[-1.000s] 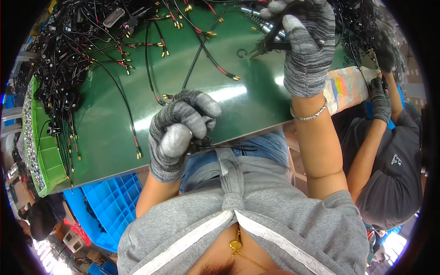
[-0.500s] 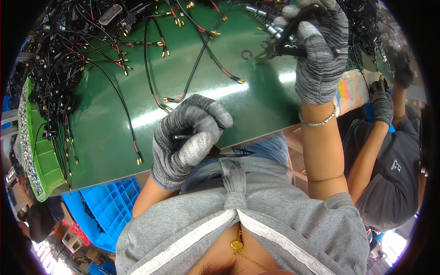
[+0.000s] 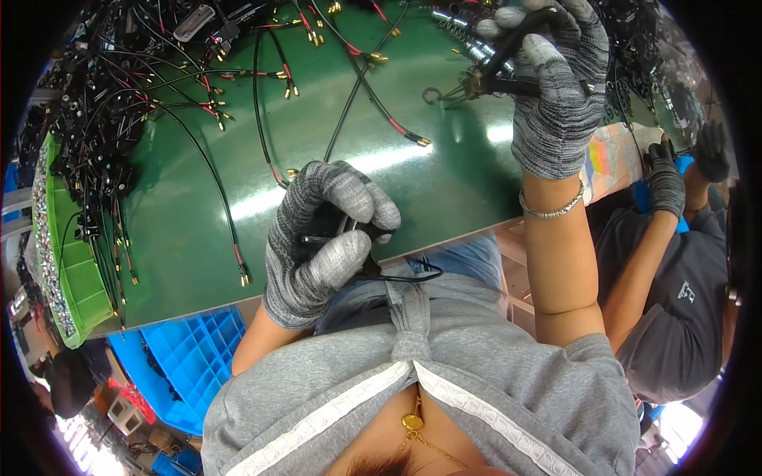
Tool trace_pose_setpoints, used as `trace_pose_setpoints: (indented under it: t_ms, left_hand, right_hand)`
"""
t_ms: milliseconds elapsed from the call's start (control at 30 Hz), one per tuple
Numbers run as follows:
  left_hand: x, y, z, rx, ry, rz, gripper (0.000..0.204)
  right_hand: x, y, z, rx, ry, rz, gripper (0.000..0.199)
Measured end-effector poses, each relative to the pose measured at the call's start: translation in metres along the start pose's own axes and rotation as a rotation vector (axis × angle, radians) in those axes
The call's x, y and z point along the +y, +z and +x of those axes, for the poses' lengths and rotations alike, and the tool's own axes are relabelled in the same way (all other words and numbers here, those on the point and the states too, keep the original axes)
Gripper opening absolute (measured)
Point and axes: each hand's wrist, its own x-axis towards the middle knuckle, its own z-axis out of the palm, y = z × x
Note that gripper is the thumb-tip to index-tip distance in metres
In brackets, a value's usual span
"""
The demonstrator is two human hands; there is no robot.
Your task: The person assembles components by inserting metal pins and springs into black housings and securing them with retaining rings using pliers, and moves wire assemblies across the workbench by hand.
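Observation:
My right hand, in a grey knit glove, is closed round the dark handles of a pair of pliers at the far right of the table. The thin jaws point left, and their tips meet or overlap a small dark open ring clip; whether they grip it I cannot tell. Nearer to me, my left hand, gloved alike, has its fingers and thumb curled round a small black part, mostly hidden by the glove. From that part a thin black cable loops out over the table's front edge.
Black cables with red sleeves and brass-coloured ends lie across the green table. Dark parts are heaped at left, beside a green tray. Silver cylinders lie behind the pliers. A blue crate stands below; a co-worker sits at right.
The plier jaws have moved left to the ring clip, which lay apart from them before. In my left hand the fingers have shifted, showing more of the black part, and its cable hangs differently.

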Motion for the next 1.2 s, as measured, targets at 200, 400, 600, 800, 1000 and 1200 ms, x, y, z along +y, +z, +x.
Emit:
trace_pose_setpoints:
  t_ms: [200,400,600,800,1000,1200]
  left_hand:
    - [0.001,0.007,-0.001,0.046,-0.03,0.001,0.034]
    - [-0.001,0.004,-0.001,0.022,-0.03,-0.004,0.04]
    - [0.003,0.007,-0.003,0.034,-0.066,0.011,0.042]
    - [0.002,0.006,-0.004,-0.003,-0.042,0.073,0.042]
    - [0.002,0.006,-0.003,0.003,-0.043,0.06,0.041]
    - [0.001,0.004,-0.002,-0.007,-0.035,0.094,0.036]
  right_hand:
    - [-0.001,0.003,0.001,0.005,-0.013,0.011,0.052]
    - [-0.006,0.004,0.002,-0.011,0.009,0.073,0.052]
    - [0.003,0.003,-0.001,0.001,-0.017,0.027,0.051]
    - [-0.006,-0.006,0.003,-0.023,-0.007,-0.086,0.05]
    - [-0.001,-0.011,0.01,0.017,-0.018,-0.159,0.048]
    - [-0.005,-0.008,0.006,-0.007,-0.024,-0.175,0.05]
